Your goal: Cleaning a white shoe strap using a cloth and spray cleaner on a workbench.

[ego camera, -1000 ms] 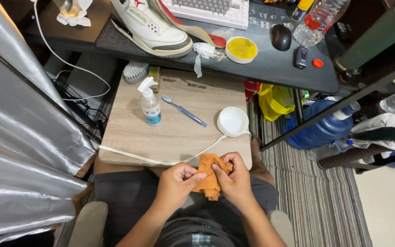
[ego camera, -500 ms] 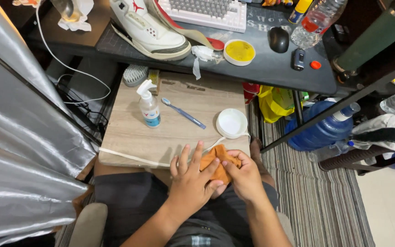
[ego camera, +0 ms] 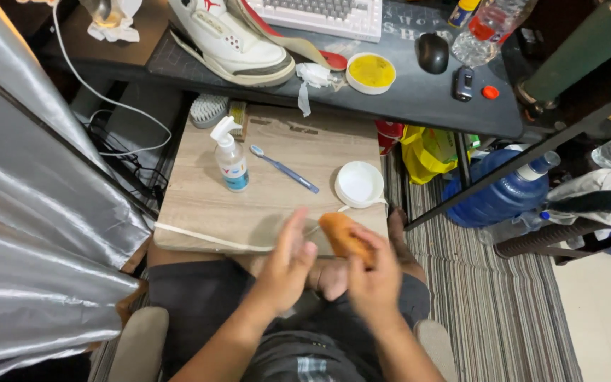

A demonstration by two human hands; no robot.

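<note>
My right hand (ego camera: 375, 277) grips an orange cloth (ego camera: 341, 233) bunched into a wad, just above the near edge of a small wooden table (ego camera: 277, 212). My left hand (ego camera: 288, 267) is beside it with fingers spread and holds nothing; both hands are blurred. On the table stand a white spray bottle (ego camera: 229, 157), a blue toothbrush (ego camera: 284, 170) and a white round lid (ego camera: 359, 184). A white lace (ego camera: 213, 239) runs along the table's front edge.
A dark desk (ego camera: 419, 99) behind carries a white sneaker (ego camera: 235, 42), a yellow tin (ego camera: 370, 72), a keyboard, mouse and plastic bottle. A brush (ego camera: 208, 110) lies at the table's back. Silver curtain at left, blue water jug (ego camera: 510, 191) and striped rug at right.
The cloth was held by both hands over my lap. Now my right hand alone holds it, bunched and lifted toward the table edge, while my left hand has come off it and spread.
</note>
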